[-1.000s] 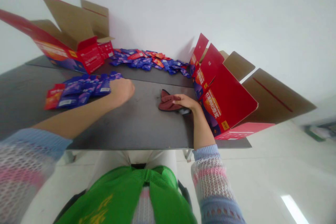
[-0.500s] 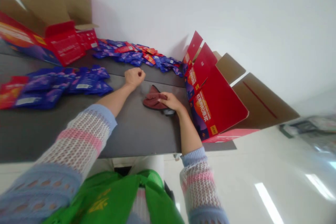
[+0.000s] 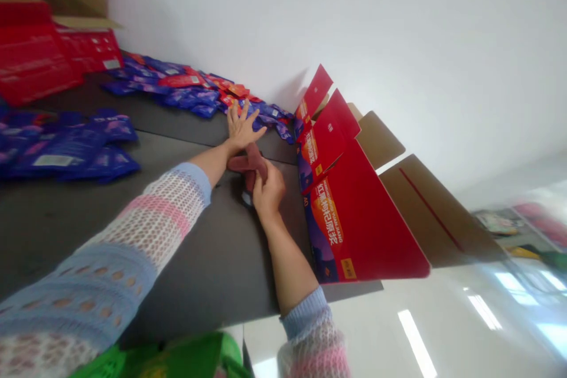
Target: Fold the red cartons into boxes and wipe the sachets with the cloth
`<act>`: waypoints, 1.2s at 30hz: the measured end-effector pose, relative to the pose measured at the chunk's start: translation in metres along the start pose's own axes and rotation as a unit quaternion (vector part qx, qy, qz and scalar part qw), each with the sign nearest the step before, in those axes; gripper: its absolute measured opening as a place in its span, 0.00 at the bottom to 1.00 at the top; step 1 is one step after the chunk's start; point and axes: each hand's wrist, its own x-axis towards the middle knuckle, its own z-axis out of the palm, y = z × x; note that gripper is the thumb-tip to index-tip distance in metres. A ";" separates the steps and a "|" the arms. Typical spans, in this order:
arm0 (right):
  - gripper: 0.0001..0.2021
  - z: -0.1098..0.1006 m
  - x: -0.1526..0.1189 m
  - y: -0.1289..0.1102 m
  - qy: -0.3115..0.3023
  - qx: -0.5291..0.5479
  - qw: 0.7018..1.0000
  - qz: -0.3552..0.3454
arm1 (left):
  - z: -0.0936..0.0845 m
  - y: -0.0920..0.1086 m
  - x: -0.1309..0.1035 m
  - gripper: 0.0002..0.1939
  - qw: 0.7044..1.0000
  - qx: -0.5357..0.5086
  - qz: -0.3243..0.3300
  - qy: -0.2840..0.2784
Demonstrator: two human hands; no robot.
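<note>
My right hand [image 3: 269,190] is closed on a reddish-brown cloth item [image 3: 253,160] above the dark grey table [image 3: 199,248]. A small dark and light piece hangs or lies just under it, too blurred to name. My left hand [image 3: 241,125] is spread, fingers apart and pointing away from me, just behind the cloth. Its wrist is next to the cloth; whether they touch I cannot tell. Beyond its fingers lies a row of blue and red packets [image 3: 186,91] along the wall.
More blue packets [image 3: 71,147] lie at the left. Behind them stands an open red carton [image 3: 35,53] with brown flaps. Open red and blue cartons [image 3: 363,218] stand in a row on the right. A white wall [image 3: 266,6] rises behind the table, whose front edge is near me.
My left hand has opened from a fist and reached toward the packet row. The brown cloth is lifted and folded differently in my right hand. The view has shifted to the right.
</note>
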 end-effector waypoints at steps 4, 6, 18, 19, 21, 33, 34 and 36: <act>0.18 0.003 -0.005 -0.005 0.014 0.003 0.999 0.036 | 0.028 0.015 0.018 0.43 0.996 0.013 0.063 -0.061; 0.17 0.005 -0.009 -0.011 -0.011 -0.005 1.000 0.021 | 0.042 0.019 0.027 0.41 0.990 0.021 0.101 -0.094; 0.18 -0.001 -0.010 -0.022 -0.104 -0.062 0.992 -0.042 | 0.052 0.011 0.040 0.31 0.991 0.067 0.058 -0.104; 0.18 -0.001 -0.010 -0.022 -0.102 -0.061 0.992 -0.043 | 0.049 0.011 0.036 0.28 0.990 0.075 0.057 -0.102; 0.17 0.000 -0.010 -0.021 -0.085 -0.047 0.994 -0.048 | 0.041 0.009 0.024 0.24 0.990 0.080 0.052 -0.100; 0.18 0.003 -0.007 -0.013 -0.033 0.022 0.999 -0.010 | -0.023 -0.028 -0.064 0.30 0.984 0.120 0.017 -0.133; 0.18 0.003 -0.006 -0.012 -0.034 0.019 0.999 -0.006 | -0.029 -0.030 -0.073 0.30 0.981 0.134 0.018 -0.140; 0.19 0.003 -0.006 -0.011 -0.044 0.013 0.999 0.001 | -0.042 -0.032 -0.089 0.33 0.973 0.159 0.021 -0.167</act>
